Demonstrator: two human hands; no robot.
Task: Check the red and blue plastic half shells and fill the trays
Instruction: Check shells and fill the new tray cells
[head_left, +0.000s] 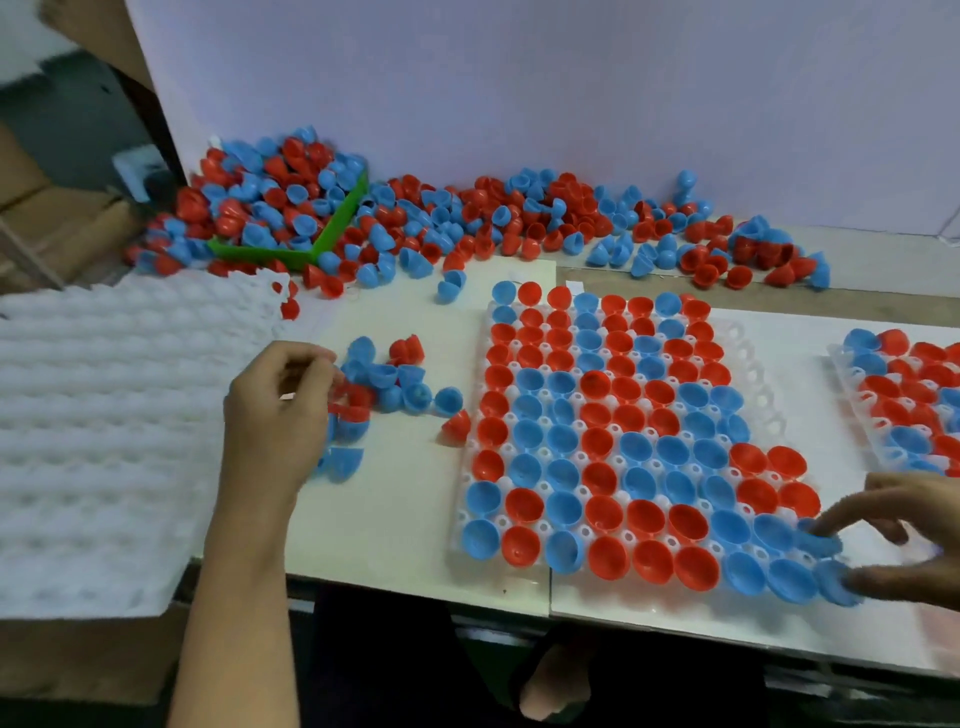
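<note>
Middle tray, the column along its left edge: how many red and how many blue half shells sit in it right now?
Red half shells: 6
Blue half shells: 4
Total: 10

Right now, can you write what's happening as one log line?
left hand: on loose shell pile, hold unclear | right hand: fingers on blue half shell at tray corner | far column empty
</note>
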